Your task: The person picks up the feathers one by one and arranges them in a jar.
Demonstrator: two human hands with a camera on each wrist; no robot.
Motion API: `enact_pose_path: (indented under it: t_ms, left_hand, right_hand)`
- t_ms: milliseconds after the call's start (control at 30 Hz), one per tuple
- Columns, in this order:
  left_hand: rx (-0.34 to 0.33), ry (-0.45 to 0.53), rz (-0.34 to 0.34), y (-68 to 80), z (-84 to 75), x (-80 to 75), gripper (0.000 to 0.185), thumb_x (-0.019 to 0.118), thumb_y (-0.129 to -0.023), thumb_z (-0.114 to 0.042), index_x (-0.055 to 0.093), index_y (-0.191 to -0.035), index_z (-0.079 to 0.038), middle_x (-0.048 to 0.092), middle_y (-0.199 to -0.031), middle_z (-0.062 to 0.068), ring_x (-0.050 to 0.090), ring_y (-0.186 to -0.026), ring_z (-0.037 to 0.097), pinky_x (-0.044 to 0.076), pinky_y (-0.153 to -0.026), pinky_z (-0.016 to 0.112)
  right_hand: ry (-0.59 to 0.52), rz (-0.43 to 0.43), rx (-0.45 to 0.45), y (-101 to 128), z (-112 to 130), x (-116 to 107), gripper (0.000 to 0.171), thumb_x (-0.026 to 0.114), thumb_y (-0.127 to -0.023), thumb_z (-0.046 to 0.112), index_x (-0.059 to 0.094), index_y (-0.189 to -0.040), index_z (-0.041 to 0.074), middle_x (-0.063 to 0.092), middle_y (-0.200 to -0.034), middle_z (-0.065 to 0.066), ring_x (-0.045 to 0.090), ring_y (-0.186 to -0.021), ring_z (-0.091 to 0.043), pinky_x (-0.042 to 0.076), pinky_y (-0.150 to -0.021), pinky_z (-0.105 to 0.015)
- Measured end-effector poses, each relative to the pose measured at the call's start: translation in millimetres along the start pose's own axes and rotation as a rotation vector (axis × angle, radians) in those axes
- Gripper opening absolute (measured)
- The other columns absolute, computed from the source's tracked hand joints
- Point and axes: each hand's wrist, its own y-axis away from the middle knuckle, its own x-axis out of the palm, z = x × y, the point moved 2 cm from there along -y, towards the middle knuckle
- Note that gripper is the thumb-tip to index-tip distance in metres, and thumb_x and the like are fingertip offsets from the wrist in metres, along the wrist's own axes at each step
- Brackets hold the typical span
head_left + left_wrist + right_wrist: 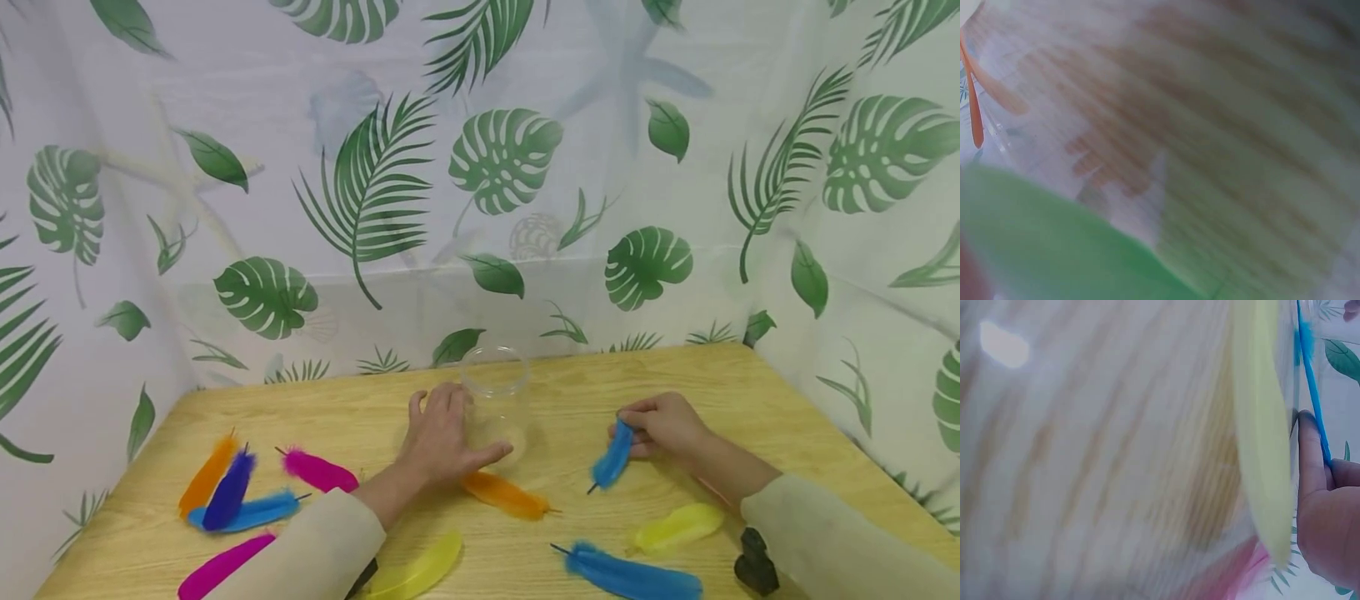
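On the light wooden surface point(360, 417) stands an upright clear plastic jar point(497, 398), open at the top, near the back middle. The left hand point(442, 437) rests against the jar's left side with its fingers relaxed and spread, thumb reaching toward the jar's base; it touches the jar without curling round it. The right hand point(660, 425) lies well to the right of the jar and pinches a small blue feather point(613, 457) between thumb and fingers, the quill tip pointing down-left and touching the surface. The right wrist view shows the same blue feather point(1311, 381) edge-on, held against a fingertip point(1309, 450), with a blurred yellow feather point(1263, 437) close to the lens. The left wrist view is too blurred to tell anything.

Loose feathers lie scattered around the arms. An orange feather point(504, 493) lies just below the left hand, between it and the near edge. At the far left a second orange feather point(207, 475), a dark purple feather point(229, 492) and a light blue feather point(251, 512) overlap in a heap, with a magenta feather point(318, 471) just beside them. Along the near edge lie another magenta feather point(225, 565), a yellow feather point(420, 571), a long blue feather point(630, 575) and a pale yellow feather point(678, 525).

Counted: three blue, two orange, two magenta, two yellow, one purple, ten feathers in all, and one jar. A small black object point(753, 562) sits by the right sleeve. A leaf-printed curtain point(480, 167) closes off the back and sides.
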Motion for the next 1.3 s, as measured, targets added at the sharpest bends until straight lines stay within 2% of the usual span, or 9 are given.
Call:
enact_pose_path:
  t_ms: [167,300,433,567,667,800,1000,1167,1300]
  left_hand:
    - [0.027,0.022,-0.006,-0.4,0.4,1.1,0.085,0.063,-0.080,-0.072,0.054,-0.124,0.000,0.050,-0.140,0.017,0.037,-0.140,0.036,0.020,-0.118,0.055]
    - [0.033,0.024,-0.004,0.1,1.2,1.8,0.084,0.064,-0.080,-0.072,0.054,-0.123,0.000,0.051,-0.136,0.017,0.040,-0.134,0.037,0.022,-0.117,0.054]
    - [0.009,-0.002,-0.014,1.7,3.5,-1.3,0.082,0.064,-0.079,-0.072,0.055,-0.120,-0.002,0.053,-0.126,0.013,0.043,-0.127,0.035,0.023,-0.116,0.053]
    - [-0.015,0.026,-0.017,3.7,5.8,-2.2,0.079,0.065,-0.079,-0.072,0.055,-0.118,-0.004,0.052,-0.122,0.011,0.043,-0.125,0.033,0.020,-0.116,0.052]
    - [-0.008,0.051,-0.027,3.9,5.7,-0.1,0.078,0.065,-0.080,-0.071,0.054,-0.118,-0.004,0.051,-0.121,0.011,0.043,-0.124,0.033,0.019,-0.116,0.052]
    - [0.003,0.026,-0.031,2.1,5.1,-0.6,0.079,0.064,-0.080,-0.072,0.052,-0.119,-0.004,0.049,-0.118,0.010,0.043,-0.120,0.031,0.021,-0.114,0.052]
    - [-0.015,-0.010,-0.018,0.7,7.4,-4.1,0.080,0.063,-0.080,-0.074,0.052,-0.119,-0.005,0.049,-0.122,0.010,0.042,-0.123,0.030,0.021,-0.114,0.052]
    - [-0.006,-0.005,-0.016,1.7,8.7,-2.5,0.081,0.061,-0.081,-0.073,0.053,-0.122,-0.004,0.051,-0.125,0.011,0.042,-0.125,0.029,0.021,-0.115,0.052]
    - [0.015,-0.009,-0.024,1.7,9.2,-0.1,0.082,0.060,-0.082,-0.074,0.054,-0.123,-0.003,0.052,-0.125,0.011,0.042,-0.125,0.031,0.022,-0.115,0.052]
  right_hand:
    - [-0.104,0.050,0.023,1.9,0.2,-0.8,0.047,0.047,-0.105,0.008,0.037,-0.139,-0.022,0.075,-0.098,-0.015,0.075,-0.084,-0.020,0.061,-0.073,-0.036]
    - [-0.153,0.080,0.037,2.3,0.6,-1.1,0.048,0.046,-0.105,0.008,0.035,-0.139,-0.024,0.075,-0.097,-0.014,0.075,-0.086,-0.019,0.060,-0.076,-0.036]
    - [-0.174,0.128,0.033,0.4,4.7,1.9,0.049,0.046,-0.105,0.008,0.034,-0.139,-0.024,0.075,-0.100,-0.014,0.075,-0.089,-0.019,0.060,-0.078,-0.036]
    - [-0.219,0.182,0.037,-2.5,12.2,7.0,0.050,0.045,-0.105,0.007,0.029,-0.141,-0.025,0.075,-0.103,-0.014,0.074,-0.092,-0.019,0.059,-0.081,-0.036]
    - [-0.263,0.202,0.049,-4.6,18.1,9.7,0.051,0.044,-0.105,0.006,0.027,-0.143,-0.024,0.075,-0.102,-0.013,0.074,-0.093,-0.019,0.059,-0.082,-0.035]
    - [-0.264,0.198,0.032,-7.8,26.3,14.4,0.051,0.044,-0.106,0.008,0.027,-0.144,-0.022,0.074,-0.105,-0.012,0.074,-0.094,-0.019,0.059,-0.083,-0.033]
    - [-0.252,0.181,0.003,-12.0,38.4,26.2,0.050,0.045,-0.106,0.009,0.031,-0.144,-0.020,0.074,-0.107,-0.013,0.074,-0.094,-0.019,0.058,-0.083,-0.033]
    - [-0.253,0.102,-0.013,-11.8,45.4,29.8,0.045,0.047,-0.105,0.010,0.040,-0.139,-0.018,0.075,-0.101,-0.010,0.075,-0.089,-0.018,0.059,-0.079,-0.031]
    - [-0.304,0.071,-0.034,-11.0,52.6,27.2,0.038,0.048,-0.105,0.010,0.047,-0.132,-0.016,0.076,-0.095,-0.008,0.076,-0.087,-0.018,0.059,-0.078,-0.032]
